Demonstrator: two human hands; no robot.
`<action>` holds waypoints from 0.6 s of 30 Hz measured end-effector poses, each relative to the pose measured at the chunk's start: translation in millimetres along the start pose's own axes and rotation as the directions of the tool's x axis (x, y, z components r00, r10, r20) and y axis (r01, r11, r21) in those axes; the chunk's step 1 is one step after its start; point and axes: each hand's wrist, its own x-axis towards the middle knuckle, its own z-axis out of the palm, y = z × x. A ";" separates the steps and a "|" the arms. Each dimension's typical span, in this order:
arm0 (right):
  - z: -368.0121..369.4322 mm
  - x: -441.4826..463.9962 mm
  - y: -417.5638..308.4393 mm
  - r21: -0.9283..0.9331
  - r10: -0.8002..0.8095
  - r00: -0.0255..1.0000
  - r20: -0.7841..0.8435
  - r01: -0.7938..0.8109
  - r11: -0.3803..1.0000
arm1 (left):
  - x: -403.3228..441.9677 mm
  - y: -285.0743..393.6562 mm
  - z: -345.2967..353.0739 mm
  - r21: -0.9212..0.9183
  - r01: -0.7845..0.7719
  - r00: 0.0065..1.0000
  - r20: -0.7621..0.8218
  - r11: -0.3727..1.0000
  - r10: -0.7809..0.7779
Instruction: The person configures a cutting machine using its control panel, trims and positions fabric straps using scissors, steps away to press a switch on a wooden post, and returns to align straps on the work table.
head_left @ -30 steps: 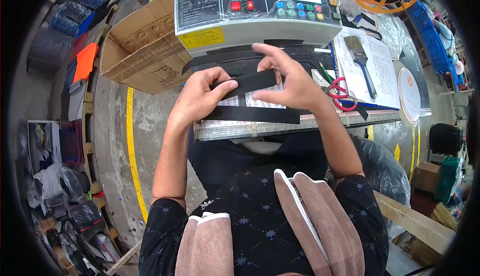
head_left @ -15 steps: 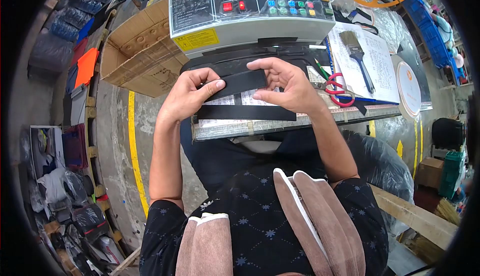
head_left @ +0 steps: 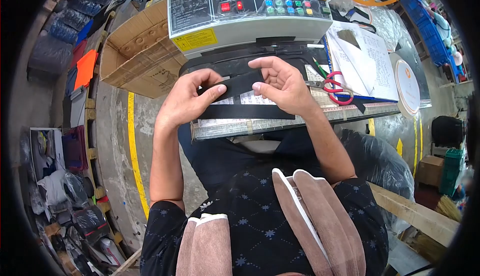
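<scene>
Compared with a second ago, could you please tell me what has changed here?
The right hand has closed in, its thumb now at the right end of the held black strip. A sheet of paper now lies over the brush, hiding its handle. The left hand still grips the strip; the other strip and the scissors lie as before.

Runs up against the grey machine (head_left: 270, 31) ahead, the cardboard box (head_left: 140, 51) at left, red-handled scissors (head_left: 330, 90) at right; opens between both forearms (head_left: 167, 156), over the near black strip (head_left: 245, 111).
</scene>
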 end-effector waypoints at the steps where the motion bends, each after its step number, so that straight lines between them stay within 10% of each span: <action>1: 0.3 0.3 1.0 -0.011 -0.006 1.000 -0.001 0.006 1.000 | 2.5 6.4 7.3 0.013 -0.079 0.996 -0.047 0.997 0.079; 8: -5.1 -5.4 -0.2 -0.146 -0.026 0.997 -0.070 0.015 0.989 | 37.1 30.9 36.7 0.013 0.005 0.997 0.077 1.000 -0.006; 11: -23.1 -28.7 -28.7 -0.517 -0.027 0.987 -0.158 -0.060 0.854 | 52.6 10.9 44.5 -0.126 0.020 0.995 0.095 0.992 -0.008; 13: -58.9 -56.1 -35.5 -0.991 -0.323 0.945 0.058 0.095 0.099 | 57.8 5.3 43.5 -0.182 0.037 0.997 0.073 0.983 -0.024; 15: -91.3 -83.2 -43.8 -0.976 -0.052 0.980 -0.192 -0.196 -0.097 | 63.7 1.6 39.1 -0.226 0.049 0.996 0.082 0.973 -0.031; 18: -107.6 -97.3 -48.0 -0.973 -0.084 0.981 -0.173 -0.184 -0.137 | 69.9 -1.1 33.4 -0.276 0.109 0.988 0.132 0.955 -0.074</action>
